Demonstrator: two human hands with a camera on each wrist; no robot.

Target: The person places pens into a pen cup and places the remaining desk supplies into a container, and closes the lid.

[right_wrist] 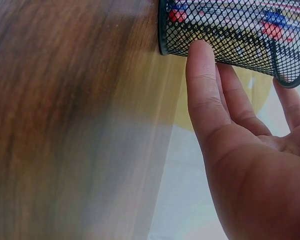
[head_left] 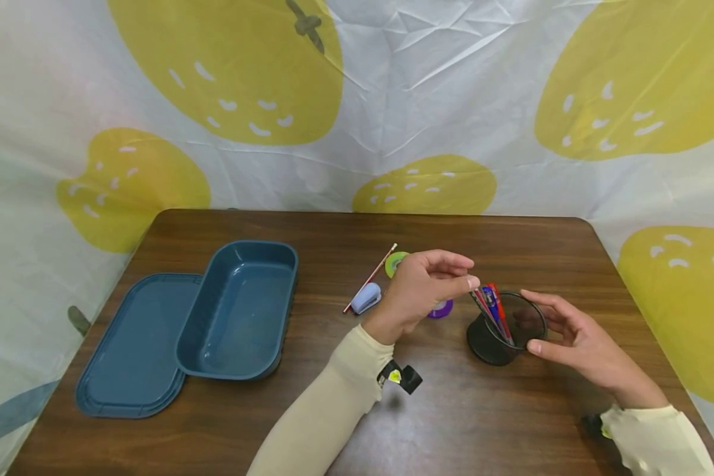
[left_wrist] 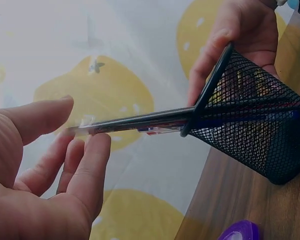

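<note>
A black mesh pen holder [head_left: 492,347] stands on the right half of the table, with blue and red pens [head_left: 492,311] leaning out of its left side. My right hand [head_left: 577,340] holds it from the right, thumb against the mesh and fingers around the far side by the rim. Over the pens' upper ends is my left hand [head_left: 413,287]. In the left wrist view, the thumb [left_wrist: 55,107] stays apart above a dark pencil-like stick [left_wrist: 140,120], while the fingertips lie just under its clear end.
Beside the left forearm lie a red-striped pencil [head_left: 371,277], a light blue stapler [head_left: 366,298], a green tape roll [head_left: 395,263] and a purple one [head_left: 441,309]. At left, a blue bin [head_left: 238,311] overlaps its flat lid [head_left: 137,344]. A printed cloth [head_left: 381,86] hangs behind the table.
</note>
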